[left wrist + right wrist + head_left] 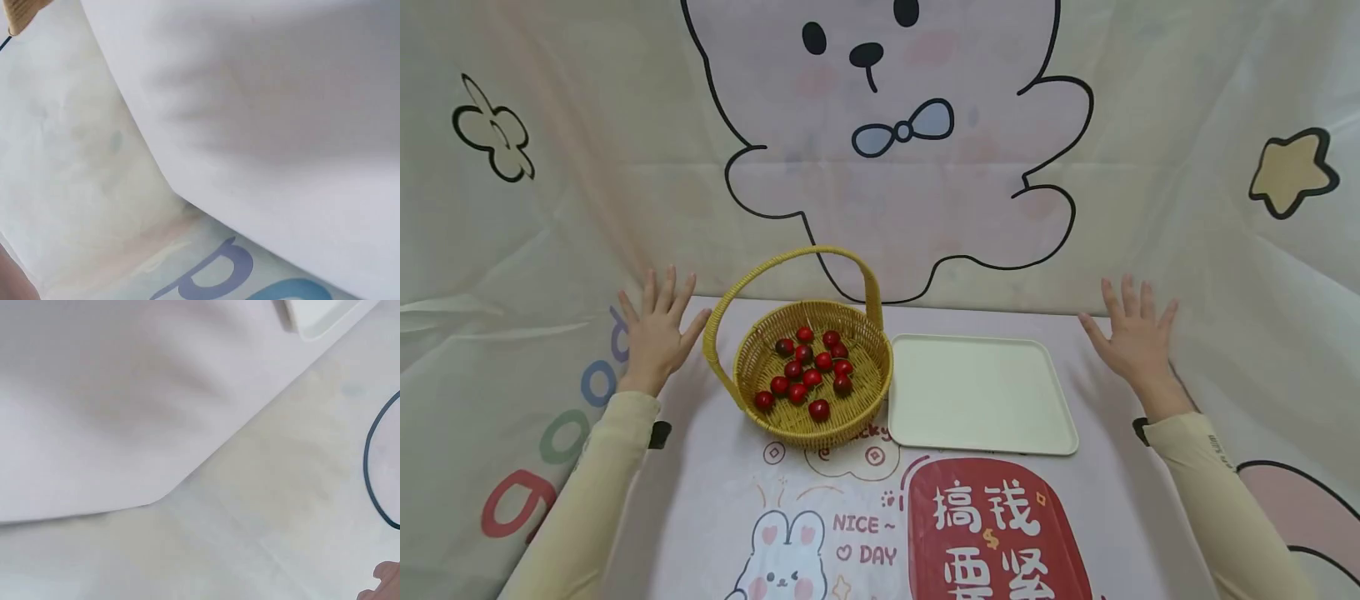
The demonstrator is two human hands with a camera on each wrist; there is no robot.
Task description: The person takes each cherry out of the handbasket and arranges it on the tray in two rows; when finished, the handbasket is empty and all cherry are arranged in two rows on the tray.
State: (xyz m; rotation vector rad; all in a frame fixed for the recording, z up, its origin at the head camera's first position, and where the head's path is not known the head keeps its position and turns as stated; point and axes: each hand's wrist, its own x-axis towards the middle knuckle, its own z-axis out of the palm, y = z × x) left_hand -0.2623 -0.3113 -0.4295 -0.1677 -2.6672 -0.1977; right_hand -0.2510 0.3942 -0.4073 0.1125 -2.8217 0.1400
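Note:
A yellow woven basket point(760, 421) with a tall arched handle stands on the left half of the table, holding several dark red cherries point(812, 378). To its right lies a cream rectangular tray point(981, 396) with nothing on it. My left hand point(657, 337) is raised left of the basket, fingers spread and straight, holding nothing. Beyond the tray's right side my right hand point(1135, 342) is spread the same way and holds nothing. In the right wrist view, only fingertips point(384, 584) and a corner of the tray point(312, 328) show.
The table point(715, 500) has a printed cover with a rabbit, lettering and a red patch. Fabric with a cartoon bear point(895, 200) hangs behind it, and pale printed cloth point(490, 275) rises at both sides. The basket's handle stands up high.

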